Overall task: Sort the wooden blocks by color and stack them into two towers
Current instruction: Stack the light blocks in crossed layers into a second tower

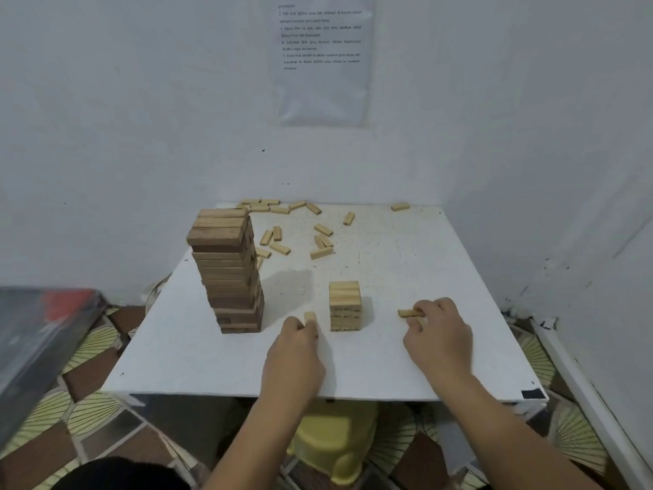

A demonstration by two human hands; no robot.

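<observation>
White table point(406, 263), left hand point(295, 351), right hand point(440, 339), each half-covering a pale block point(310, 316)

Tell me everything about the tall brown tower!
The tall brown tower is built of darker wooden blocks laid flat in many layers, with neighbouring layers turned crosswise. The edges are not perfectly lined up, so its sides look a bit ragged. It stands upright on the left part of the white table, left of the short pale tower and apart from it. As far as can be seen, it rests only on the table.
</observation>
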